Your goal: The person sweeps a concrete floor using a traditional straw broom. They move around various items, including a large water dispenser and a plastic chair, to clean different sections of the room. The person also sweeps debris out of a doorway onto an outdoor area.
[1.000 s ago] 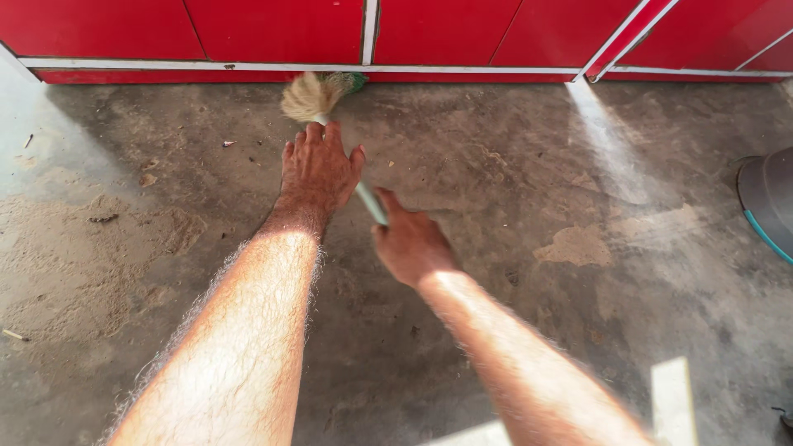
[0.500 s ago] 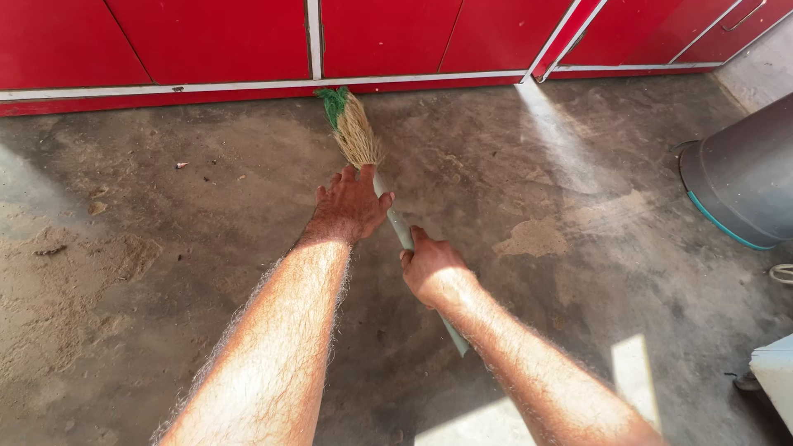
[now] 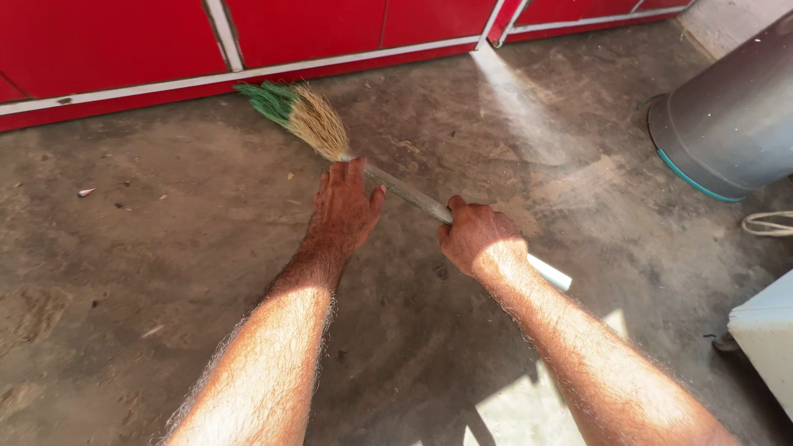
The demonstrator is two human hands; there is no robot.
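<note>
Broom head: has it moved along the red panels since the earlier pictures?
Yes. The broom head swung leftward along the red panels, past the white vertical strip.

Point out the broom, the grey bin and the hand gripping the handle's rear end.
broom (image 3: pixel 310 124): head view, on the straw bristles.
grey bin (image 3: pixel 735 124): head view, on its side wall.
right hand (image 3: pixel 481 239): head view, back of the hand.

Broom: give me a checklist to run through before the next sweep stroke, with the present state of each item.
1. Right hand closed round the broom handle: ok.
2. Left hand gripping the handle: cannot tell; its fingers lie spread over it.
3. Bristles down at the floor beside the red panel: ok.
4. Grey bin apart from the broom: ok.
5. Floor free of litter: not ok; small bits lie at left.
6. White cord away from the hands: ok.
</note>
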